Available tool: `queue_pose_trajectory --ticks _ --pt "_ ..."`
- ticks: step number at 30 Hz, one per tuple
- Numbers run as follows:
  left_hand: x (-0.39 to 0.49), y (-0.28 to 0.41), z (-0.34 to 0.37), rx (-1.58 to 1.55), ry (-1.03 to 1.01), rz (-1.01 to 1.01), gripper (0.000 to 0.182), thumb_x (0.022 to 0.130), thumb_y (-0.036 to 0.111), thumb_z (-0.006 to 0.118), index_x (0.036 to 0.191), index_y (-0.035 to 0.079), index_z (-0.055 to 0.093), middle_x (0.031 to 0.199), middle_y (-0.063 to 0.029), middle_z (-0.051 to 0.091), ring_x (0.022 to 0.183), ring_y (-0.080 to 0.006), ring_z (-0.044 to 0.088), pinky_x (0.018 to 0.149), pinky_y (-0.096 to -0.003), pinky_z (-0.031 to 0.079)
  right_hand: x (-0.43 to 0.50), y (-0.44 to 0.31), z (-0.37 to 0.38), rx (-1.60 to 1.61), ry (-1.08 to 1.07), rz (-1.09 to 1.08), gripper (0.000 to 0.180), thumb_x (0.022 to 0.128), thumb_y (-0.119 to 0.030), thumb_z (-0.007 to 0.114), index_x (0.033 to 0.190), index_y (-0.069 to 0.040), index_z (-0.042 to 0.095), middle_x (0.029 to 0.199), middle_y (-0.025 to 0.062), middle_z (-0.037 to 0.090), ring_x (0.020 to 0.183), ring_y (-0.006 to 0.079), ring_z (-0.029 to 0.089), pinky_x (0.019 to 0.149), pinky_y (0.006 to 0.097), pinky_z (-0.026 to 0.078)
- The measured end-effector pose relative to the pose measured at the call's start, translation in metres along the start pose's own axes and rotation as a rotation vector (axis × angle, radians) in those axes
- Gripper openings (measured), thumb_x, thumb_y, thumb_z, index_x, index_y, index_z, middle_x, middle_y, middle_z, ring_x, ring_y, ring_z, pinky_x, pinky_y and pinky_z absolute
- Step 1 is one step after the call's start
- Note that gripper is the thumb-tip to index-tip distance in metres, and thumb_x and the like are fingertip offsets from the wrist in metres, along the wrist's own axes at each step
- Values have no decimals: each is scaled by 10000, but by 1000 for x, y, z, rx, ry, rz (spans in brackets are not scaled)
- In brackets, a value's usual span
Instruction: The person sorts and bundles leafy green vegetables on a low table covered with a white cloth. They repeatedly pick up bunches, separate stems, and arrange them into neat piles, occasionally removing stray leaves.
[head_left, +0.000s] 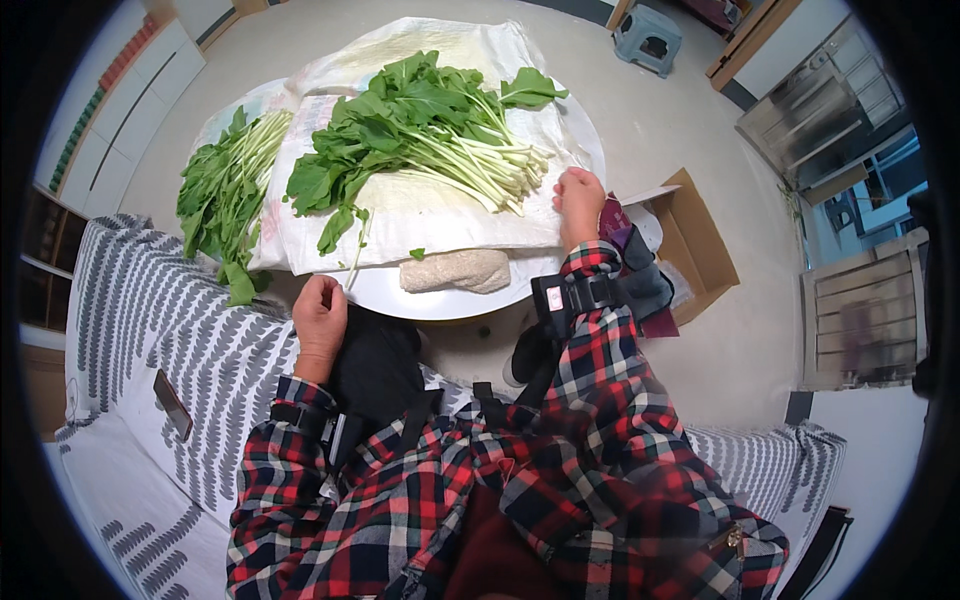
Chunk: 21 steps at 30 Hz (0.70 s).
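A large heap of leafy greens with pale stalks (450, 142) lies on a white woven plastic sack (420, 217) spread over a round white table (457, 304). Another bundle of the greens (225, 180) lies to the left, its leaves hanging over the edge. My right hand (581, 196) is at the sack's right edge, fingers curled, near the stalk ends; whether it pinches the sack cannot be told. Just off the sack's front left corner is my left hand (322, 304), fingers curled, with no item visible in it. A rolled beige towel (455, 271) rests at the table's front, partly beside the sack's edge.
An open cardboard box (697, 247) with dark cloth (643, 277) stands on the floor right of the table. A sofa with a patterned cover (217, 337) is behind and left, a phone (173, 405) on it. A plastic stool (649, 37) stands at the back right.
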<state>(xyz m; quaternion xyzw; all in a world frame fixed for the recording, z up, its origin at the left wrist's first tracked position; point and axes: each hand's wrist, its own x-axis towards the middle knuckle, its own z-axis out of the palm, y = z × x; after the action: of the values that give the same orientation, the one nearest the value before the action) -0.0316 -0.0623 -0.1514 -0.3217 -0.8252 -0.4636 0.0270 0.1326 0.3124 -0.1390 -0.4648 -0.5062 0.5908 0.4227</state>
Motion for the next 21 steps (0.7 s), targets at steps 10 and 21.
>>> queue_pose_trajectory --ticks 10,21 --pt "1 1 -2 37 32 26 67 803 23 599 770 14 540 646 -53 538 574 -103 522 555 -252 437 -1 31 20 -582 -87 -302 202 714 -128 646 872 -4 664 761 135 661 685 245 626 656 333 485" --pt "0 3 -1 -5 59 42 55 788 12 592 774 11 539 656 -81 526 561 -151 527 547 -277 437 42 -91 11 -504 -103 -500 210 761 -191 608 798 8 665 656 89 646 537 178 600 537 316 462"
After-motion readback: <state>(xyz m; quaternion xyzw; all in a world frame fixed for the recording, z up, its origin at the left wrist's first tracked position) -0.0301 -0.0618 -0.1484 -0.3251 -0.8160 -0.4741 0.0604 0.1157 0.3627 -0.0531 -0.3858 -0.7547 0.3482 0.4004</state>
